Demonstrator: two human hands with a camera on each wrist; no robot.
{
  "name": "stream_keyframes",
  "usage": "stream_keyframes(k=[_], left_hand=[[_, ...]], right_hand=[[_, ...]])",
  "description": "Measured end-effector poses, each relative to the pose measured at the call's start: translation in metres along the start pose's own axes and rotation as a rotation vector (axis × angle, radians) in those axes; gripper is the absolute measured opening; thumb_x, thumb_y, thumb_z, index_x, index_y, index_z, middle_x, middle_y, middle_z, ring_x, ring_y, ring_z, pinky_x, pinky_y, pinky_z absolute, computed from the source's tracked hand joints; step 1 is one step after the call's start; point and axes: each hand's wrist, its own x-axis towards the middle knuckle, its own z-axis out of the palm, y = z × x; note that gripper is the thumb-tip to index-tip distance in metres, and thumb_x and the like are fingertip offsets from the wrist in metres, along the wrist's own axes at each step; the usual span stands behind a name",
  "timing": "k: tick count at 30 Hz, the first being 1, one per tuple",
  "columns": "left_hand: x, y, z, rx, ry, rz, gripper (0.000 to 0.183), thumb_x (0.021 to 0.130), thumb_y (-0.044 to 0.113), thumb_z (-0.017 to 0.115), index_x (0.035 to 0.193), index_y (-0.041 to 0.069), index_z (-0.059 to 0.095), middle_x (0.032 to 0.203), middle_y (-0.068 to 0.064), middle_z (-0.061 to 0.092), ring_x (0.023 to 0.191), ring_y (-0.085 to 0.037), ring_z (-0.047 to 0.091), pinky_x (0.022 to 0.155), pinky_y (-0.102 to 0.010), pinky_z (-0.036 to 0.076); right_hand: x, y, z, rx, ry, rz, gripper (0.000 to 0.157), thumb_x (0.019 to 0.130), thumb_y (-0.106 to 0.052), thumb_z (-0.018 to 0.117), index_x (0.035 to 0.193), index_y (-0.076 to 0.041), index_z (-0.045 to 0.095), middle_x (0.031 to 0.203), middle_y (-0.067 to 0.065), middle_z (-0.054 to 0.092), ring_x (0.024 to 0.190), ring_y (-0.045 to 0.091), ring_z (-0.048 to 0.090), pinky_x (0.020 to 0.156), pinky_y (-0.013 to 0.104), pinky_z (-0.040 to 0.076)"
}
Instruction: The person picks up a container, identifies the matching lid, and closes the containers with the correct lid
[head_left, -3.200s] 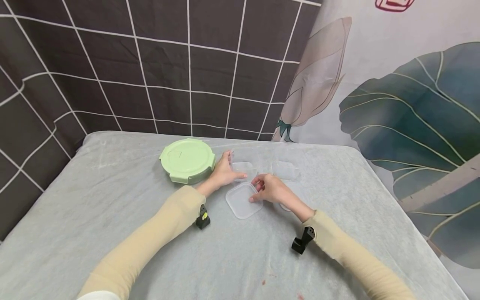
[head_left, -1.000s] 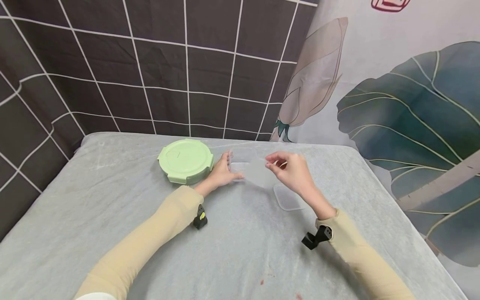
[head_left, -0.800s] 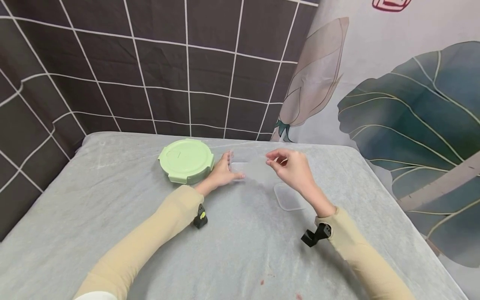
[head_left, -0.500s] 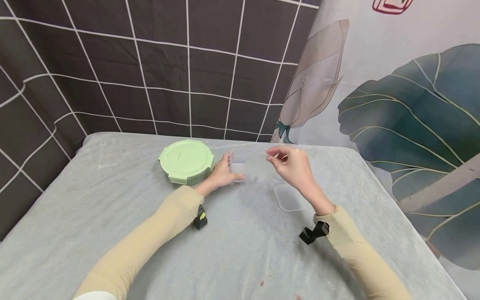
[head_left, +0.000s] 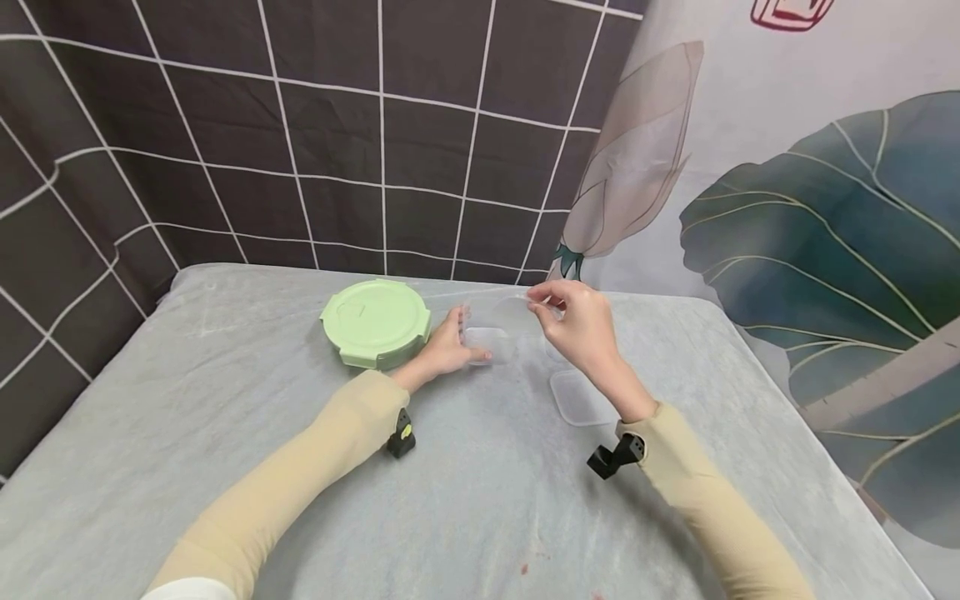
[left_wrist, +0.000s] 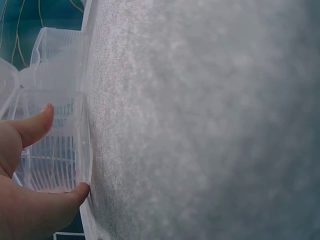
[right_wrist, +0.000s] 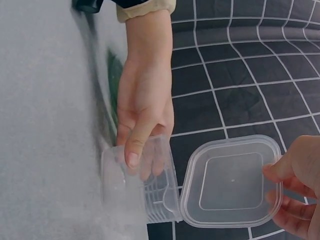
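Observation:
My left hand [head_left: 444, 348] grips a small clear plastic container [right_wrist: 162, 192] with ribbed sides, thumb on the near side and fingers on the far side, as it stands on the table. In the right wrist view, a clear square lid [right_wrist: 232, 182] is tilted up beside the container's open edge. My right hand [head_left: 581, 329] pinches that lid at one edge between thumb and fingers. A second clear container [left_wrist: 57, 57] shows past the held one in the left wrist view. Below my right hand, another square lid [head_left: 581, 400] lies flat on the cloth.
A round lunch box with a pale green lid [head_left: 377, 321] stands just left of my left hand. Grey cloth [head_left: 465, 500] covers the table. Dark gridded fabric [head_left: 315, 125] hangs behind, with a leaf-printed curtain [head_left: 840, 250] at the right.
My right hand has picked the nearer lid up off the cloth and carried it up and away beside the container. Lately it has shifted slightly left, tilting the lid. My left hand stays put.

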Motion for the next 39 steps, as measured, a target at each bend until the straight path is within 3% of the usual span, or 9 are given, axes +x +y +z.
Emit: stream_keyframes(k=[32,39], left_hand=[[0.000,-0.001,-0.002,0.028,-0.011,-0.006,0.089,0.073,0.016,0.074,0.140,-0.001,0.018,0.144,-0.017,0.031,0.131,-0.032,0.035,0.107,-0.039,0.035],[0.003,-0.003,-0.002,0.050,-0.013,-0.002,0.088,0.073,0.018,0.074,0.140,0.000,0.019,0.143,-0.016,0.033,0.126,-0.032,0.040,0.104,-0.039,0.038]], right_hand=[[0.013,0.010,0.047,-0.120,0.077,-0.213,0.010,0.077,-0.012,0.066,0.084,-0.017,0.071,0.081,-0.003,0.071,0.080,0.017,0.061,0.062,0.030,0.050],[0.012,0.011,0.056,-0.130,0.092,-0.249,0.009,0.075,-0.012,0.067,0.080,-0.017,0.071,0.077,-0.004,0.070,0.074,0.016,0.060,0.053,0.027,0.046]])
